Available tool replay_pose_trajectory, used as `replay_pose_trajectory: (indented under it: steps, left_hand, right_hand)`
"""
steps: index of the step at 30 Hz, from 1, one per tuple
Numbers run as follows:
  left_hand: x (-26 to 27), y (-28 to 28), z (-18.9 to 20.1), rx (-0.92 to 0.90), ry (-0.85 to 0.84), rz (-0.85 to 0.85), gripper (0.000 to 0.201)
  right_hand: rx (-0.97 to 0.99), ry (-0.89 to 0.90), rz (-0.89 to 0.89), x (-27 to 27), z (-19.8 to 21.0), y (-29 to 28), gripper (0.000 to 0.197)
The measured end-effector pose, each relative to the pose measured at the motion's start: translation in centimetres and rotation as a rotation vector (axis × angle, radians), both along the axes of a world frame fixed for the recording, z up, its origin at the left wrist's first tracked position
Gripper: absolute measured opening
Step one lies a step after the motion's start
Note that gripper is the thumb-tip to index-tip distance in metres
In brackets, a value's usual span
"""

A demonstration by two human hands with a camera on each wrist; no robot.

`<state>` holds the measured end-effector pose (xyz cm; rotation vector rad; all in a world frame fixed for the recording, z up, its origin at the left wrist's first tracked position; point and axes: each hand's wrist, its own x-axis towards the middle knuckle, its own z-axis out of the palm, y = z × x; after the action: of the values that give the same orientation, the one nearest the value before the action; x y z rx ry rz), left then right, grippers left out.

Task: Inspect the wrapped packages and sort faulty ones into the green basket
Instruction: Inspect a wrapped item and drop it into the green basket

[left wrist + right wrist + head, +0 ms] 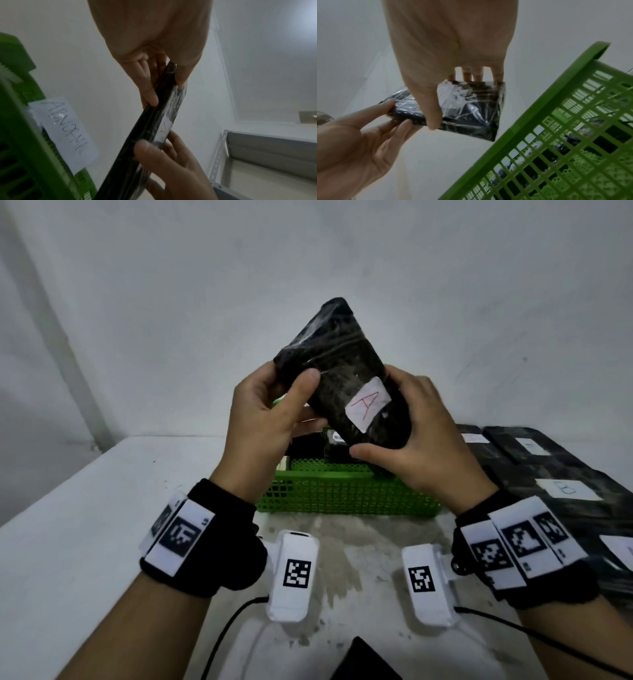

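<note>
Both hands hold up a black package wrapped in clear film (337, 364), tilted, with a white label bearing a red "A" (367, 405). My left hand (270, 409) grips its left edge, thumb on the front. My right hand (414, 433) grips the lower right end, thumb under the bottom corner. The package hangs above the green basket (346, 491), which holds dark wrapped items. In the left wrist view the package (154, 128) shows edge-on; the right wrist view shows its crinkled film (471, 106) beside the basket wall (556, 135).
Several black wrapped packages with white labels (565, 487) lie on the table at the right. A paper tag reading "ABNORMAL" (67, 134) hangs on the basket. A dark object (366, 662) sits at the table's front edge. The wall stands close behind.
</note>
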<state>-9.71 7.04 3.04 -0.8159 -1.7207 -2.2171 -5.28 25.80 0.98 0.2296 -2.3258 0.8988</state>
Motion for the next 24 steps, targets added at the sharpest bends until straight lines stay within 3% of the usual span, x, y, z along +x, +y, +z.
replay_pose_trajectory:
  steps: [5,8,11,13,15,20,24]
  left_hand:
    - [-0.5,0.4,-0.4,-0.004,-0.073,0.004,0.023]
    - [-2.1,-0.5,-0.2,-0.091,-0.096,0.134,0.027]
    - [-4.2,-1.4,0.3,-0.236,0.022,0.352,0.031]
    - [-5.3,-1.6,0.6,-0.406,0.118,0.403,0.024]
    - [-6.3,-1.8,0.6,-0.555,0.160,0.397,0.018]
    - [-7.9,-3.5,-0.2,-0.729,0.084,0.308,0.015]
    - [-9.1,-4.5,-0.7,-1.106,-0.022,0.053,0.026]
  right_hand:
    - [0.059,-0.008,-0.108,-0.4,0.6,-0.4,0.102]
    - [0.169,-0.219,-0.105,-1.2,3.2,0.2,0.093]
    - [0.334,-0.423,-0.091,-3.8,5.8,0.9,0.085]
    - [0.376,-0.528,-0.054,-6.0,6.2,1.2,0.081]
    - [0.384,-0.624,0.007,-7.9,5.6,1.3,0.079]
    - [0.495,-0.747,0.082,-10.6,4.1,1.5,0.082]
    - [0.758,-0.889,0.073,-11.5,3.7,2.1,0.085]
